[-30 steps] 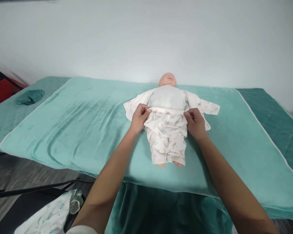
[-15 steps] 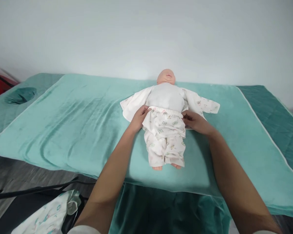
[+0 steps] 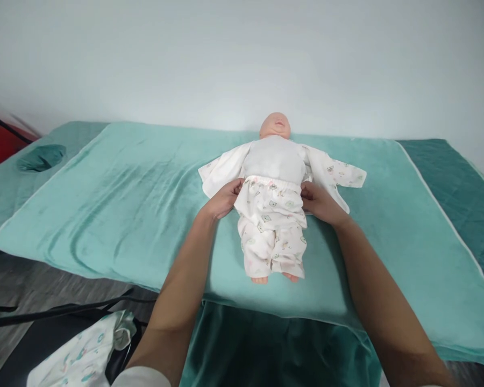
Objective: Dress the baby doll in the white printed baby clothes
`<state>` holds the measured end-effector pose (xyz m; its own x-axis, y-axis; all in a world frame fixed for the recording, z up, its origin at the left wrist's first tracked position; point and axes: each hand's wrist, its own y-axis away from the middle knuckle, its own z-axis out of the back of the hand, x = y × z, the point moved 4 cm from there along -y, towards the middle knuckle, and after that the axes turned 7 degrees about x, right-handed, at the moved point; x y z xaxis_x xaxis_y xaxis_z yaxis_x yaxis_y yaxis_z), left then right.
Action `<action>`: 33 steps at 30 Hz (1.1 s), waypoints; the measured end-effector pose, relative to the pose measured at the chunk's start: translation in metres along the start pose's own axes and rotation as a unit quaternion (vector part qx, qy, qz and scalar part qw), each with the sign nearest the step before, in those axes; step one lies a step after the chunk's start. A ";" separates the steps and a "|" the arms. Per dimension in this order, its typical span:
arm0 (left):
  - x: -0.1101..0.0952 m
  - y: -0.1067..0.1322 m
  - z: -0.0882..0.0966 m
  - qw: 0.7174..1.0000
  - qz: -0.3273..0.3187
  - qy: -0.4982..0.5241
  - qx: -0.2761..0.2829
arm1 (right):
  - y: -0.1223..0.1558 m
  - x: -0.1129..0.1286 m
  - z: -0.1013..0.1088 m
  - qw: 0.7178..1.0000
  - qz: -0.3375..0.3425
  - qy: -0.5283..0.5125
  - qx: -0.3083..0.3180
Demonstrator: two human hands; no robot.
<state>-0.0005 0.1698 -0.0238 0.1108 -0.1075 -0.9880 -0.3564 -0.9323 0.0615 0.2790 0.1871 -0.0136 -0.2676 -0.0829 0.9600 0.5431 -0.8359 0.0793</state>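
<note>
A baby doll (image 3: 275, 127) lies on its back on a teal towel (image 3: 137, 193), head toward the wall. It wears white printed trousers (image 3: 272, 226) and an open printed jacket (image 3: 334, 173) spread under its arms. My left hand (image 3: 221, 198) is at the trousers' waistband on the doll's left side in view, fingers curled onto the cloth. My right hand (image 3: 319, 202) is at the waistband on the other side, fingers pressed against the fabric. The doll's feet (image 3: 275, 278) stick out of the trouser legs near the towel's front edge.
The towel covers a long padded table (image 3: 460, 183) that stands against a white wall. A dark green cloth bundle (image 3: 40, 157) lies at the far left. Below left, a printed cloth (image 3: 80, 355) rests on a dark surface. Something red (image 3: 0, 148) shows at the left edge.
The bunched waistband has been pulled up and smoothed against the doll's belly. Both hands have slid down to the doll's sides and lie lower and flatter than a second ago.
</note>
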 end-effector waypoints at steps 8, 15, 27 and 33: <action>-0.002 0.002 -0.004 1.000 -0.022 -0.015 -0.004 | 0.003 0.002 -0.001 0.997 0.009 -0.072 0.003; 0.004 0.003 -0.002 0.997 -0.058 0.031 -0.048 | 0.004 0.004 -0.006 0.991 -0.014 -0.104 -0.079; -0.003 0.002 -0.009 0.963 -0.109 0.036 -0.244 | 0.003 0.001 0.003 0.958 0.024 0.017 -0.287; -0.003 -0.002 -0.014 0.976 -0.091 -0.042 -0.193 | -0.002 -0.003 -0.002 0.980 0.042 0.029 -0.191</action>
<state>0.0129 0.1667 -0.0186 0.0573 0.0859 -0.9947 0.0395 -0.9957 -0.0837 0.2771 0.1875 -0.0170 -0.2865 -0.1812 0.9408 0.2311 -0.9660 -0.1157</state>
